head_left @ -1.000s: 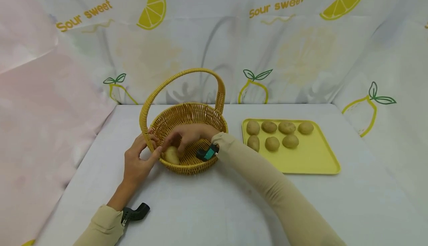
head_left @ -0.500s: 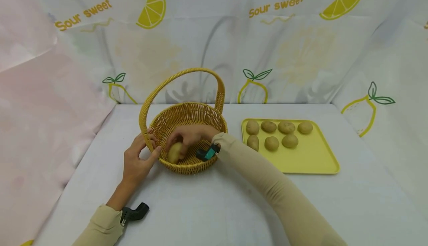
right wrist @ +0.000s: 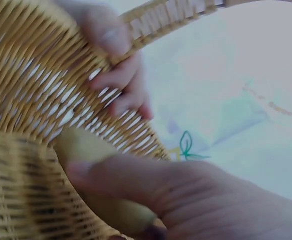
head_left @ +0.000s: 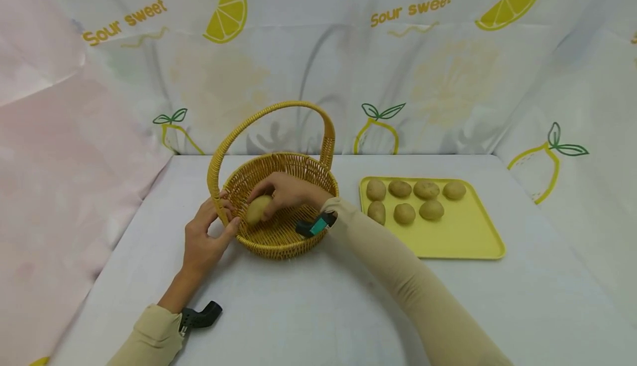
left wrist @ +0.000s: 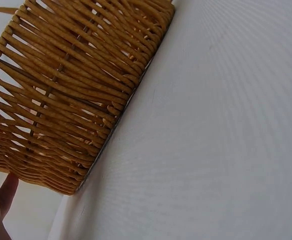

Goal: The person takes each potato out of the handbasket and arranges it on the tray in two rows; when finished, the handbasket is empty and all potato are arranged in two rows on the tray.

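A yellow wicker basket [head_left: 281, 251] with a tall arched handle stands on the white table. Inside it my right hand [head_left: 286, 192] grips a potato [head_left: 259, 209] near the left wall; the right wrist view shows the thumb laid across that potato [right wrist: 113, 212]. My left hand [head_left: 206, 239] holds the basket's left rim at the foot of the handle, thumb on the near side and fingertips over the edge. In the left wrist view the woven outer wall [left wrist: 70, 95] fills the upper left, with part of the hand [left wrist: 5, 195] at the corner.
Right of the basket lies a yellow tray [head_left: 458, 239] bearing several potatoes in two rows along its far side, one of them a round potato [head_left: 405, 213]. Behind the table hangs a white cloth [head_left: 308, 67] printed with lemons.
My right hand has taken hold of the potato in the basket and lifted it slightly, away from the near wall. The left hand, basket and tray stay in place.
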`<state>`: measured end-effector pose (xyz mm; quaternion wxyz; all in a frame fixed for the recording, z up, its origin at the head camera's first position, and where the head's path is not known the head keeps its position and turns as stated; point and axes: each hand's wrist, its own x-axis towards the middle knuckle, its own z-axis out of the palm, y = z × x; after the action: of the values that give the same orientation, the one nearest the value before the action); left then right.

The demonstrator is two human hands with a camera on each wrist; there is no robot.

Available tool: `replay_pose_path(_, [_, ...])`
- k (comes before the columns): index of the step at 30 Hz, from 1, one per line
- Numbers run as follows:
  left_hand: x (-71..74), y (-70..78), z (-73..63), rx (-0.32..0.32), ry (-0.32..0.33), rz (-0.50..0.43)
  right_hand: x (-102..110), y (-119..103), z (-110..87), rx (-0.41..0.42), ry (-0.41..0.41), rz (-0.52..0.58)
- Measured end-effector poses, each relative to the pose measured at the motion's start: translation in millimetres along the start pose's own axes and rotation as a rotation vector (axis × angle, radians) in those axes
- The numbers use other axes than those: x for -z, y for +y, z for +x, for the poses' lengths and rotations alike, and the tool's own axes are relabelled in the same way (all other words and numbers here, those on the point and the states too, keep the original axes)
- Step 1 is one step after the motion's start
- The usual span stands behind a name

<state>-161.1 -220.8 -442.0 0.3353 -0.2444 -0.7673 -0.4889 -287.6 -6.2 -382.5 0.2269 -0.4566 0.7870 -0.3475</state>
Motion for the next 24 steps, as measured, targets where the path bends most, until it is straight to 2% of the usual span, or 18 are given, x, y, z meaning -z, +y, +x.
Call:
replay_pose_path(3, [-0.9, 14.6, 5.2, -0.01, 0.005, -0.012, 2, 0, -2.7, -0.014, 0.054, 0.015])
replay_pose_path(6, [-1.3, 21.4, 7.2, -0.014, 0.014, -0.011, 2, -2, -5.0, -0.031, 0.101, 0.022])
replay_pose_path(9, [-0.9, 9.4, 2.6, -0.007, 0.015, -0.006, 1, -3, -7.1, -0.046, 0.154, 0.021])
replay_pose_path(14, [-0.9, 0.9, -0.5, -0.009, 0.006, -0.003, 1, -3, -9.4, -0.043, 0.23, 0.011])
replay_pose_path(16, [-1.1, 0.8, 0.0, -0.013, 0.008, 0.002, 1, -2, -9.9, -0.038, 0.249, 0.007])
replay_pose_path(19, [0.0, -8.7, -3.2, -0.004, 0.001, 0.011, 1, -5, -11.8, -0.032, 0.269, 0.0])
replay_pose_path(24, [1.6, -10.1, -4.1, 0.01, -0.01, 0.007, 2, -10, -15.4, -0.005, 0.287, -0.001])
